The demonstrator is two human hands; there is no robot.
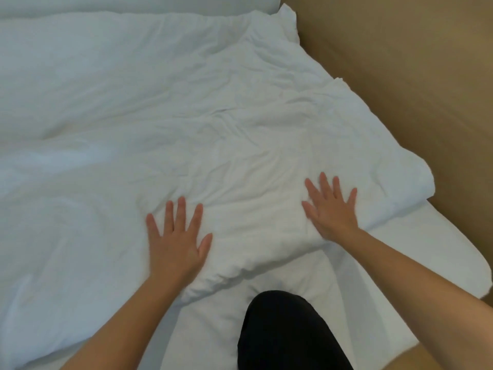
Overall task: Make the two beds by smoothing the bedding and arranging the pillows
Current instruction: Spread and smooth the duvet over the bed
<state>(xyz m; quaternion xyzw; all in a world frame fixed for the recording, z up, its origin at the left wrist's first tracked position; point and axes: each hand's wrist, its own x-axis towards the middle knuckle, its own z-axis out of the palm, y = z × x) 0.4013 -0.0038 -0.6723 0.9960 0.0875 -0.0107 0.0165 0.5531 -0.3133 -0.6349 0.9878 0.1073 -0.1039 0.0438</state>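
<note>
A plain tan floor fills the right side.

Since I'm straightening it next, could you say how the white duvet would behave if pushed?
Probably floppy: the duvet is creased throughout. Likely puffy: its edge rolls thickly beside the right hand. Pushing may bunch it, given ridges by the left hand.

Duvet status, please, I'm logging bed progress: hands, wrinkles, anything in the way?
Both flat, fingers spread: left hand, right hand, on the duvet. Duvet creased, near edge bunched. Dark-clothed leg close to that edge.
</note>
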